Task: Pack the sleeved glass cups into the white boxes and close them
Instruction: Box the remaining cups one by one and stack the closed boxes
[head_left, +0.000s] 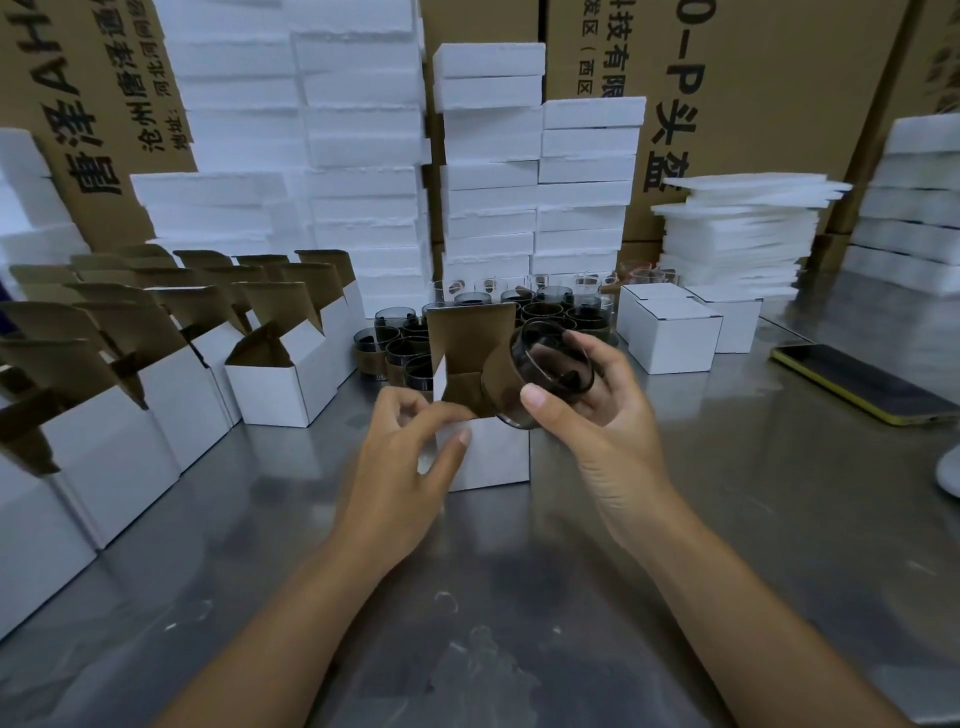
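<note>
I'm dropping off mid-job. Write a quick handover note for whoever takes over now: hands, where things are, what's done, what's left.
The right hand grips a sleeved cup, tilted at the mouth of the middle box, not yet inside.
The left hand holds that box at its near flap; the lid stands up.
Spare cups stand behind it; open boxes wait on the left.
Done: closed boxes at the right rear.
Left: seat this cup, close the box, then repeat for the rest.
</note>
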